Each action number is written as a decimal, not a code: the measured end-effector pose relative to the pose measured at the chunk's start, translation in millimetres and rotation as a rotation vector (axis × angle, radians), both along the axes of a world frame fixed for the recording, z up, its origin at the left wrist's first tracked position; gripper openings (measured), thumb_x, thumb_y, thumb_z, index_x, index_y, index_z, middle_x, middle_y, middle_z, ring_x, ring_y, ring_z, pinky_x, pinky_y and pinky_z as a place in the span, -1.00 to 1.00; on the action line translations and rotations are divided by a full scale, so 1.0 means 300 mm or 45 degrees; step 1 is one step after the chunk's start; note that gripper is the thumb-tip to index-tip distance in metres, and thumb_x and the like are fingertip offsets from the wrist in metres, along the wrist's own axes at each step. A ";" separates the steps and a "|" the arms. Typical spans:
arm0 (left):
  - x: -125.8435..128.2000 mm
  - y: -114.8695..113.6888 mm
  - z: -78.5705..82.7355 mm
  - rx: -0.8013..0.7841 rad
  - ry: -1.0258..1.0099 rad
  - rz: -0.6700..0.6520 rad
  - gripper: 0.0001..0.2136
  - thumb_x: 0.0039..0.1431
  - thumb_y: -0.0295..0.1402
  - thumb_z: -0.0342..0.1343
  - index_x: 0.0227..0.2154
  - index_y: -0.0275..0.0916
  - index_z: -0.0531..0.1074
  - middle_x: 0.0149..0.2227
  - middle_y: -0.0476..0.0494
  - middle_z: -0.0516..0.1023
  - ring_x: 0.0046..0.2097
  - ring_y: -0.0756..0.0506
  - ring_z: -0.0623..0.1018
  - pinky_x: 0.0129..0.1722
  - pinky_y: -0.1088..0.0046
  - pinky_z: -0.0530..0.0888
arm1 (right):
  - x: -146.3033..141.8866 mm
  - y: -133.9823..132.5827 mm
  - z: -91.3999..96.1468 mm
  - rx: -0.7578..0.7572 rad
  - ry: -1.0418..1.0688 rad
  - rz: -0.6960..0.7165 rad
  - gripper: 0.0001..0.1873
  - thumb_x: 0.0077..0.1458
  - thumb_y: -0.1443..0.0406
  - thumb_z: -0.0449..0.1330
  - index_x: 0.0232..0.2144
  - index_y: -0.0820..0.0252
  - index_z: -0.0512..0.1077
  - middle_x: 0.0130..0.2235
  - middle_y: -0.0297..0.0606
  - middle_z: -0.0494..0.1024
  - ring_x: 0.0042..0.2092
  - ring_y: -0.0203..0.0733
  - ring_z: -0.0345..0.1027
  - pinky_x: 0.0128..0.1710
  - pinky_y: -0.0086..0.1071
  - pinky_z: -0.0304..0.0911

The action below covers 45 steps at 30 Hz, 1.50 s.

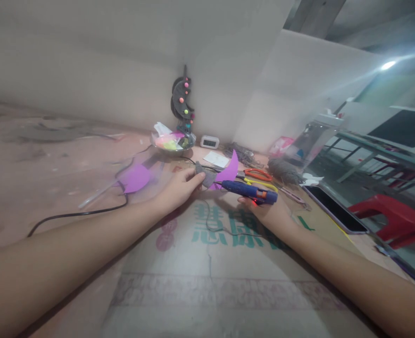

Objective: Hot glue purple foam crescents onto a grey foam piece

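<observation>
My left hand (181,188) is closed, pinching a purple crescent-shaped foam piece (228,171) whose near end is wrapped in grey yarn (207,174). My right hand (269,211) grips a blue hot glue gun (251,191) with its nozzle pointing left at the wrapped end. Both hands hover over a sheet of cardboard (207,253) printed with green characters.
A purple foam scrap (136,178) and a black cable (88,212) lie to the left. Behind are a bowl of coloured bits (172,142), a dark crescent ornament (182,101), a small clock (209,141), orange scissors (258,174), grey yarn bundle (285,171), a phone (334,209), and a red stool (397,218).
</observation>
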<state>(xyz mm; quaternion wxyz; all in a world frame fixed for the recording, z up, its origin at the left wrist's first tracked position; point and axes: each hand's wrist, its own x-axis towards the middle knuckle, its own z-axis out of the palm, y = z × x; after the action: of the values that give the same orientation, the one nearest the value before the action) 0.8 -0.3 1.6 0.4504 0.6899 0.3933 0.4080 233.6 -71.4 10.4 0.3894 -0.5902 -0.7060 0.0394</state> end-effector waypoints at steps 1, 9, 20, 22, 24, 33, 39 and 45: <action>0.000 0.000 -0.001 -0.002 -0.002 -0.001 -0.67 0.19 -0.11 0.00 -0.55 -0.24 0.28 -0.61 0.06 0.30 -0.57 0.05 0.23 -0.54 0.49 0.15 | -0.001 0.000 0.001 -0.006 0.012 -0.010 -0.84 -0.01 0.15 0.25 -0.47 0.09 0.44 -0.51 -0.27 0.52 -0.45 -0.08 0.44 -0.51 -0.28 0.33; -0.001 0.001 -0.003 0.015 -0.001 -0.017 -0.67 0.19 -0.11 0.00 -0.55 -0.24 0.29 -0.61 0.04 0.31 -0.56 0.03 0.25 -0.53 0.48 0.16 | -0.012 0.001 0.013 -0.039 0.102 -0.005 -0.84 -0.05 0.15 0.25 -0.49 0.09 0.41 -0.52 -0.29 0.52 -0.48 -0.11 0.44 -0.49 -0.28 0.35; -0.002 0.009 -0.016 0.039 0.028 -0.015 -0.66 0.19 -0.09 -0.01 -0.54 -0.25 0.29 -0.60 0.05 0.30 -0.57 0.05 0.23 -0.55 0.51 0.13 | 0.007 0.013 -0.003 -0.003 0.083 -0.065 -0.79 -0.06 0.11 0.25 -0.43 0.12 0.49 -0.46 -0.26 0.56 -0.37 -0.05 0.47 -0.33 -0.22 0.39; -0.002 0.009 -0.014 0.033 0.018 -0.025 -0.66 0.19 -0.10 0.00 -0.55 -0.25 0.29 -0.60 0.05 0.30 -0.56 0.04 0.24 -0.55 0.52 0.14 | 0.010 0.015 -0.004 0.011 0.084 -0.044 -0.79 -0.06 0.12 0.26 -0.42 0.11 0.50 -0.46 -0.27 0.56 -0.37 -0.06 0.47 -0.32 -0.21 0.40; -0.002 0.007 -0.009 0.030 0.015 -0.038 -0.67 0.19 -0.11 0.00 -0.55 -0.25 0.29 -0.60 0.05 0.30 -0.55 0.04 0.24 -0.55 0.52 0.15 | 0.012 0.018 -0.004 0.026 0.092 -0.034 -0.81 -0.06 0.12 0.26 -0.44 0.10 0.49 -0.48 -0.28 0.55 -0.38 -0.06 0.47 -0.33 -0.21 0.40; 0.001 0.003 -0.005 0.001 0.002 -0.066 -0.68 0.20 -0.14 0.01 -0.56 -0.25 0.26 -0.63 0.08 0.27 -0.59 0.06 0.20 -0.57 0.52 0.11 | 0.017 0.022 -0.008 0.038 0.102 -0.061 -0.80 -0.06 0.12 0.28 -0.46 0.12 0.48 -0.49 -0.27 0.56 -0.38 -0.05 0.48 -0.37 -0.23 0.42; 0.000 0.003 -0.002 0.038 0.017 -0.059 -0.69 0.20 -0.15 0.01 -0.55 -0.25 0.29 -0.63 0.06 0.29 -0.58 0.05 0.22 -0.56 0.52 0.12 | 0.024 0.022 -0.012 0.043 0.079 -0.048 -0.81 -0.04 0.13 0.27 -0.48 0.10 0.47 -0.53 -0.28 0.54 -0.37 -0.06 0.49 -0.34 -0.23 0.43; -0.001 0.007 -0.007 0.086 0.002 -0.081 -0.70 0.20 -0.16 0.00 -0.54 -0.25 0.32 -0.61 0.05 0.31 -0.55 0.03 0.26 -0.53 0.52 0.16 | 0.023 0.021 -0.008 0.029 0.058 -0.116 -0.79 -0.05 0.11 0.27 -0.44 0.12 0.49 -0.44 -0.24 0.58 -0.24 0.00 0.50 -0.21 -0.15 0.42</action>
<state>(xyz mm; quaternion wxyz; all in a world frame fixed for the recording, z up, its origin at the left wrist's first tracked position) 0.5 1.8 -0.4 0.4395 0.7172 0.3575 0.4059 240.6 -65.3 7.9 0.4134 -0.6161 -0.6699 0.0269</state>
